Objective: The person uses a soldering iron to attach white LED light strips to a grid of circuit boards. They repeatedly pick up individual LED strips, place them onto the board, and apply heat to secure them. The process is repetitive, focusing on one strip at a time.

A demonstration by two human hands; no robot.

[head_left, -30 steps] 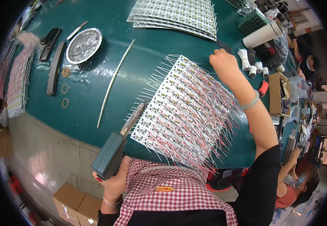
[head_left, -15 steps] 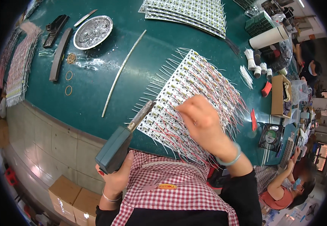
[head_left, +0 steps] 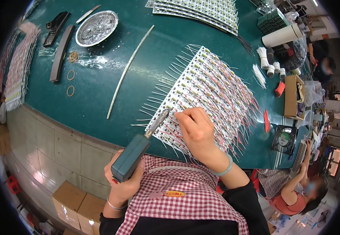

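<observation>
My left hand (head_left: 125,184) is wrapped round the grip of a dark green soldering gun (head_left: 130,158). Its greyish tip reaches up and right onto a panel of white circuit boards (head_left: 199,64) with rows of small yellowish parts. White wires stick out along the panel's left edge, and red and white wires (head_left: 242,111) lie across it toward the right. Just right of the tip, the thumb and forefinger of my right hand (head_left: 197,135) are pinched over the board on what looks like a thin wire, mostly hidden by the fingers.
A metal bowl (head_left: 84,36) with silvery scraps, rubber bands (head_left: 71,75) and a long pale solder stick (head_left: 128,64) lie on the green table (head_left: 95,96). More board panels (head_left: 201,15) are stacked at the back. Wire bundles (head_left: 263,58) and a small fan (head_left: 284,138) stand right, near a co-worker (head_left: 295,196).
My right hand has come down and left to the board beside the soldering tip. The soldering gun has shifted slightly right, its tip now further over the panel.
</observation>
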